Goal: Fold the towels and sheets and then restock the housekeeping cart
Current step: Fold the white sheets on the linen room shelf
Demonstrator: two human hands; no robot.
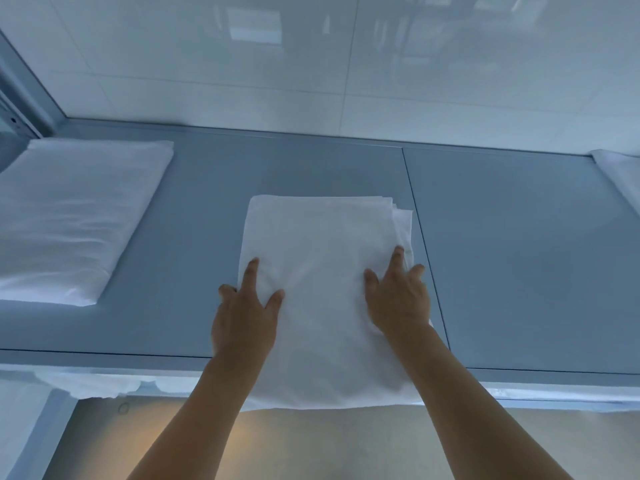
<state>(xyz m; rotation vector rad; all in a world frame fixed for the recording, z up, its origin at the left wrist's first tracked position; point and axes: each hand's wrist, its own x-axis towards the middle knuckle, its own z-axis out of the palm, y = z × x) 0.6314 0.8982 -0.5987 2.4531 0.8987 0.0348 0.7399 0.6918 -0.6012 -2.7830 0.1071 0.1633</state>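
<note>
Both hands flat on the cloth, fingers spread! The left hand (244, 315) presses the left edge of the folded white sheet (322, 271), fingertips partly off its side, while the right hand (398, 299) bears down near the right edge, nothing pinched. The sheet lies mid-way along the grey table (502, 254), its near end hanging over the front edge. Well apart at far left rests another folded sheet (72, 220); a white cloth corner (623, 174) peeks in at far right.

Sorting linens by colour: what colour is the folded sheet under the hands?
Plain white, no pattern; the head view shows the folded sheet clearly.
</note>
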